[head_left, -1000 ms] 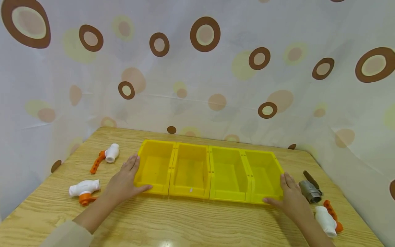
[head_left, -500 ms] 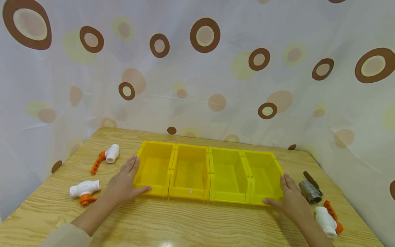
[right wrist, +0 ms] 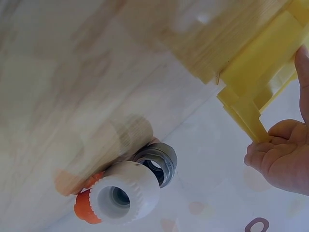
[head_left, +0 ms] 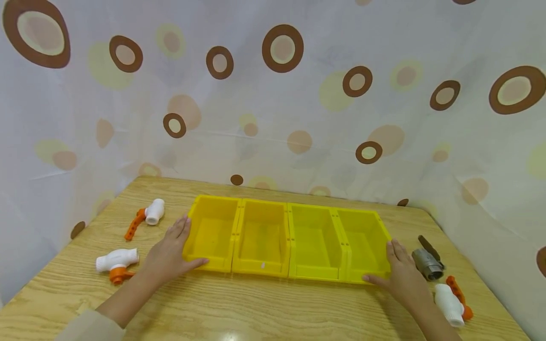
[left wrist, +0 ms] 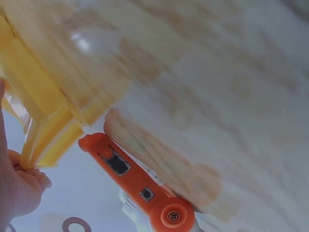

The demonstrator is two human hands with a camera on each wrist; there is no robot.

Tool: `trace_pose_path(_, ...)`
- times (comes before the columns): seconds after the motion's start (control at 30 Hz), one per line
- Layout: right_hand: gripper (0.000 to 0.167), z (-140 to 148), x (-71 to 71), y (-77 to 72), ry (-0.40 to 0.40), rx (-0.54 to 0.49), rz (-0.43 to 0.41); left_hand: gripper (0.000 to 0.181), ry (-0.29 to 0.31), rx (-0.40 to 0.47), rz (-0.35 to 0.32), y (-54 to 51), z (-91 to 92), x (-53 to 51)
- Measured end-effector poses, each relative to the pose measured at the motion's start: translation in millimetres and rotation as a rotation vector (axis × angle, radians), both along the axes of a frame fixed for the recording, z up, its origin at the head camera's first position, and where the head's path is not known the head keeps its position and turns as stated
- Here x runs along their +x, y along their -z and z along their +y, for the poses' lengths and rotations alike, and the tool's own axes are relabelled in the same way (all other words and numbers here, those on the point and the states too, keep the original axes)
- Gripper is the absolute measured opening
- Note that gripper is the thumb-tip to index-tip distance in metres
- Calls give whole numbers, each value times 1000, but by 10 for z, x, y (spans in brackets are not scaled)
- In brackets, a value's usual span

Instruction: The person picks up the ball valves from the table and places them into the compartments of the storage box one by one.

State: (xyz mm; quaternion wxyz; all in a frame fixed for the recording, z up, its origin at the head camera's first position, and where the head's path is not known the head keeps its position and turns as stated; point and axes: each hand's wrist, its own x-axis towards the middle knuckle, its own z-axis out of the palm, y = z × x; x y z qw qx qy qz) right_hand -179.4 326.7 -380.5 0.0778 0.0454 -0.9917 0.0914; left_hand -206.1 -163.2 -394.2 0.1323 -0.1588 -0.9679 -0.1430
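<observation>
A row of yellow plastic storage bins (head_left: 264, 237), side by side, sits on the wooden table. My left hand (head_left: 168, 254) lies against the row's left end, its fingers straight along the side wall and its thumb at the front rim. At the right end, my right hand (head_left: 405, 274) touches the outer wall in the same way, thumb at the front corner. In the left wrist view, fingertips (left wrist: 41, 179) meet the bin's edge (left wrist: 46, 140). The right wrist view has fingers (right wrist: 263, 152) against the yellow bin wall (right wrist: 246, 113).
Left of the bins lie two white ball valves with orange handles, one farther back (head_left: 155, 211) and one nearer (head_left: 117, 260). On the right are a grey valve (head_left: 428, 264) and another white valve (head_left: 449, 304). A patterned cloth (head_left: 273, 104) hangs behind the table (head_left: 256, 312).
</observation>
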Motion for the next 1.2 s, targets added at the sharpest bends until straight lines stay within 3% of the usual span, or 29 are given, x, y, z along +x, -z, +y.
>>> trace_pose_path(0.47,109,1,-31,-69,-48,76,50,99,5,-3,-9,7,-4,26)
trace_pose_path(0.63,107,4,-59,-79,-72,105,90,98,18,-23,35,5,-27,-12)
trace_pose_path(0.83,102,58,-53,-70,-68,3,111,89,39,-74,134,-11,-67,-76)
trace_pose_path(1.0,104,112,-86,-68,-70,-70,50,73,23,-37,188,-28,-80,-128)
trace_pose_path(1.2,113,151,-101,-60,-83,-117,-22,68,2,-38,235,-76,-137,-171)
